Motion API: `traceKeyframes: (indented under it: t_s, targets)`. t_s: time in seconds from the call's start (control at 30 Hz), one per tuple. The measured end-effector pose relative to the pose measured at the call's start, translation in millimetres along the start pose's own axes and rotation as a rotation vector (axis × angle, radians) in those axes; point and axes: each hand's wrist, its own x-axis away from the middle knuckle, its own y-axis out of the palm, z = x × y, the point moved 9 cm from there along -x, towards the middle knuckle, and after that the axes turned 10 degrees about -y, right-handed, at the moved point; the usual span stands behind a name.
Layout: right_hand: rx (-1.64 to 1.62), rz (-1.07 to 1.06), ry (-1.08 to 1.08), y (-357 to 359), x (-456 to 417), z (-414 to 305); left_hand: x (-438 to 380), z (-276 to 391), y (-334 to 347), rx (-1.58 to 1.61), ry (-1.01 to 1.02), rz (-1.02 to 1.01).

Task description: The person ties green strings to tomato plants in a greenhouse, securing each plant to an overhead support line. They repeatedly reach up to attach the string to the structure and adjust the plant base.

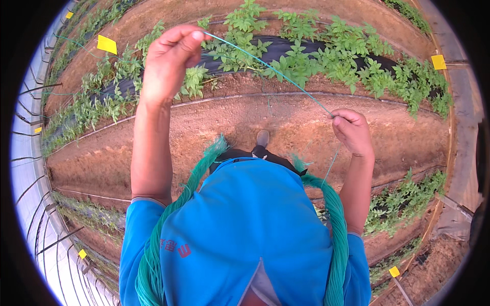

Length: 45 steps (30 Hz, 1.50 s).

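A thin green twine [268,65] runs taut on a slant between my two hands. My left hand [170,57], raised at the upper left, pinches it between thumb and forefinger. Lower down at the right, my right hand [350,130] pinches the same strand, and a loose length hangs below it toward a thick bundle of green twine [333,214]. That bundle is draped around my neck, its other frayed end [216,147] hanging at my left side. Leafy green plants [298,61] grow in a row beyond my hands.
Black plastic mulch [275,49] lies under the plants. A thin irrigation hose [237,97] follows the bed's near edge. Yellow cards [107,44] stand among the rows. Bare soil [402,141] forms the path at my feet. A translucent greenhouse wall [28,153] curves along the left.
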Motion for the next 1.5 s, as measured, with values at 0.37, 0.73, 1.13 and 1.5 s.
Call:
traceKeyframes:
  t_s: [0.37, 0.73, 1.13, 1.5]
  targets:
    - [-0.162, 0.107, 0.153, -125, 102, 77, -24, 78, -94, 0.391, 0.458, 0.314]
    - [-0.321, -0.075, -0.157, -56, 103, -4, -108, 24, -216, 0.620, 0.283, 0.485]
    - [1.067, 0.097, 0.556, -105, 55, 59, -111, 70, -89, 0.280, 0.139, -0.240]
    - [-0.477, -0.758, -0.394, 238, -115, -136, -114, 123, 16, -0.143, 0.276, -0.401]
